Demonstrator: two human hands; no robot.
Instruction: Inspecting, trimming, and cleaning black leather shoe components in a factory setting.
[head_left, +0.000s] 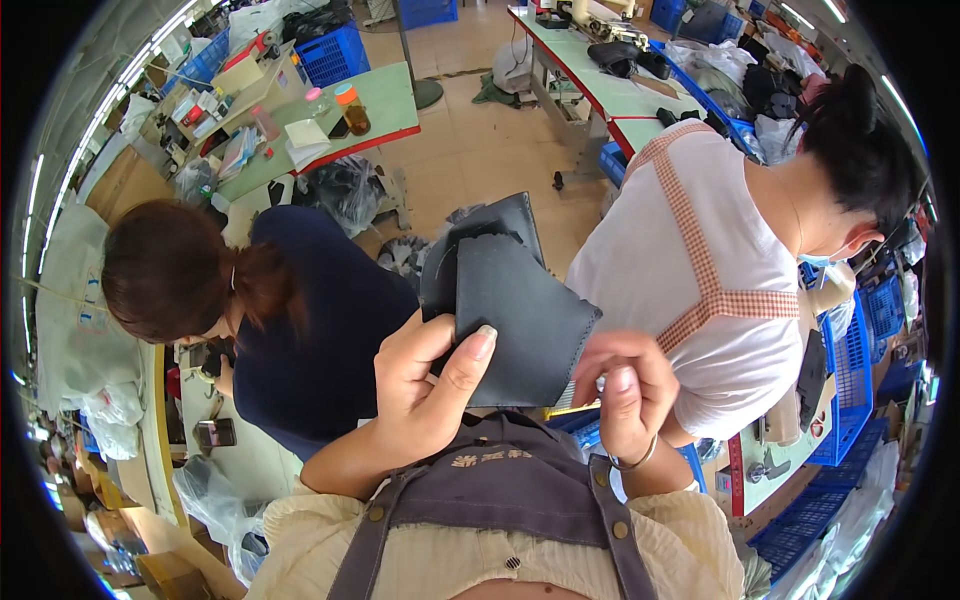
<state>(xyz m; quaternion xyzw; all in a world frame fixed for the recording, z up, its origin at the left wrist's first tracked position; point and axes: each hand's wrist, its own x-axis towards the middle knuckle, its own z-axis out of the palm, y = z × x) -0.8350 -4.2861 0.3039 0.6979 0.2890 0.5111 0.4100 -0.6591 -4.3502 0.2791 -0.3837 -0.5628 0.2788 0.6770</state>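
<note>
My left hand (425, 385) grips a stack of black leather-like pieces (515, 320), its thumb pressed on the front and its fingers behind. The front piece has a curved, stitched-looking right edge. Another black piece (515, 218) sticks out above and behind it. At the lower right edge of the stack is my right hand (632, 400), its fingers curled in toward the thumb and slightly blurred. Whatever is between those fingertips, if anything, is too small to see. A bracelet circles the right wrist.
Close on the left, a person in dark blue (320, 320) sits at a bench. A person in a white shirt (680, 250) sits close on the right. Beyond are green-topped tables (390, 95), blue crates (333, 55) and a tiled floor (470, 150).
</note>
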